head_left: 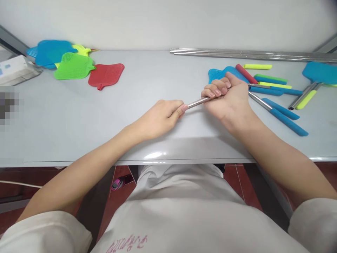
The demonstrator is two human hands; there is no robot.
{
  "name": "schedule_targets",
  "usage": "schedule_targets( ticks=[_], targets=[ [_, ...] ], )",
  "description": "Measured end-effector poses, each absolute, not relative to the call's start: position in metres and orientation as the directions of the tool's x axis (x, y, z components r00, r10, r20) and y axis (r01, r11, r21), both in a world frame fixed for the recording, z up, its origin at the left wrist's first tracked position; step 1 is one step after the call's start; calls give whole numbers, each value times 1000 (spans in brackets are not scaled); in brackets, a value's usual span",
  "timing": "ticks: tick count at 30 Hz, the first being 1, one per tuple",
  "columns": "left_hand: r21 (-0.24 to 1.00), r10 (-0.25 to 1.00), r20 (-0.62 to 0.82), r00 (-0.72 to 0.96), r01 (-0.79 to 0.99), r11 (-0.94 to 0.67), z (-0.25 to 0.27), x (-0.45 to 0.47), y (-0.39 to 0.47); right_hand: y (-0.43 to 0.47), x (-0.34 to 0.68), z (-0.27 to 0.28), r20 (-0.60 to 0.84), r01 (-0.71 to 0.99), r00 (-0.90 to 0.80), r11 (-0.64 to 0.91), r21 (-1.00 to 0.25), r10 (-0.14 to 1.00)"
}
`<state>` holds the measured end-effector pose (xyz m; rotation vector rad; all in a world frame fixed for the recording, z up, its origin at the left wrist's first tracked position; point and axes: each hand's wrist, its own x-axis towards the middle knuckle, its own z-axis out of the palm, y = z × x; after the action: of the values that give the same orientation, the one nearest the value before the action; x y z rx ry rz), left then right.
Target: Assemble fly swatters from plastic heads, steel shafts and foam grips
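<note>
A slim metal rod (pixel 197 102) is held aslant over the worktop (pixel 147 80), between the two hands. It is clasped by the left grip (pixel 168 115), thumb and fingers closed down on it, and wrapped by the curled fingers of the right grip (pixel 231 100), turned palm up. Whether it runs on past either grip cannot be told, as both ends are hidden. By its look, it should prove light, stiff and not easily broken, though its polished surface may be slippery; it is best taken at two well-spaced points, with the fingers wrapped fully round.
</note>
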<state>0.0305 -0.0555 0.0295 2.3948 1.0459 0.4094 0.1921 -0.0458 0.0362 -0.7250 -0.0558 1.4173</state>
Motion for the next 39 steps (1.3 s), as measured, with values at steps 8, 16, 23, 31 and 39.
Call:
schedule_targets(
  ticks=[8, 16, 23, 31, 39],
  targets=[
    [513, 737, 120, 665, 594, -619, 28, 30, -53, -41, 195, 36, -428, -902, 165, -39, -429, 889],
    [525, 737, 140, 661, 582, -621, 29, 29, -52, -39, 197, 34, -455, -921, 142, -51, -386, 879],
    [545, 723, 114, 681, 566, -618, 28, 27, -51, -41, 196, 34, -475, -921, 123, -78, -381, 871],
    [592, 706, 118, 698, 522, -614, 30, 26, -53, -41, 195, 32, -493, -925, 106, -97, -368, 864],
    [594, 696, 101, 710, 518, -615, 29, 26, -52, -43, 194, 32, -511, -933, 106, -93, -349, 853]
  ],
)
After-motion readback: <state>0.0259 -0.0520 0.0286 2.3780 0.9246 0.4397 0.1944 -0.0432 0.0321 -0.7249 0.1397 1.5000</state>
